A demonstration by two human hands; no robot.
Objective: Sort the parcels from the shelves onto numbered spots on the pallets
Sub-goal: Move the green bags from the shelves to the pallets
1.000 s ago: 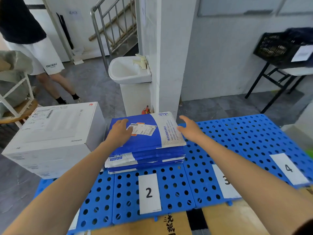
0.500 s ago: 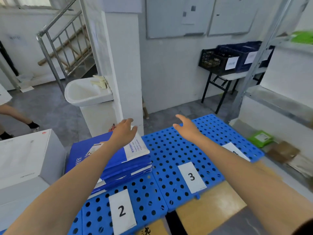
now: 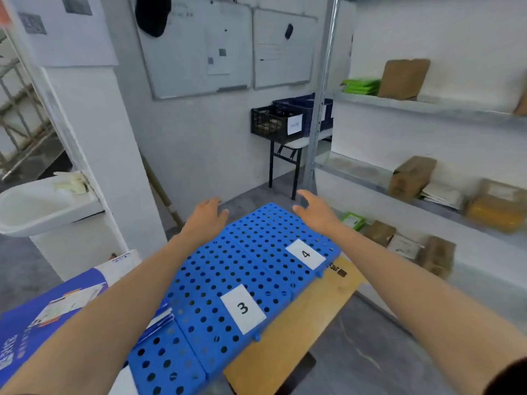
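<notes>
- Two slips look likely from here. The parcel labels are too blurred to read at this reach, so a hasty grab could put a parcel on the wrong spot.
- The brown parcels (image 3: pixel 379 232) on the lowest level sit close together. Pulling one out may drag or tip its neighbour.
- Your left hand (image 3: pixel 205 218) and right hand (image 3: pixel 316 212) are empty. Their fingers are spread and relaxed above the far end of the blue pallet (image 3: pixel 199 280), touching nothing.
- Label 3 (image 3: pixel 243 308) and label 4 (image 3: pixel 305 254) lie between your forearms, with no parcel on those spots.
- The shelves (image 3: pixel 427 109) stand to your right. The green packet (image 3: pixel 353 220) is near your right hand, and the brown box (image 3: pixel 410 176) on the middle shelf is farther off.
</notes>
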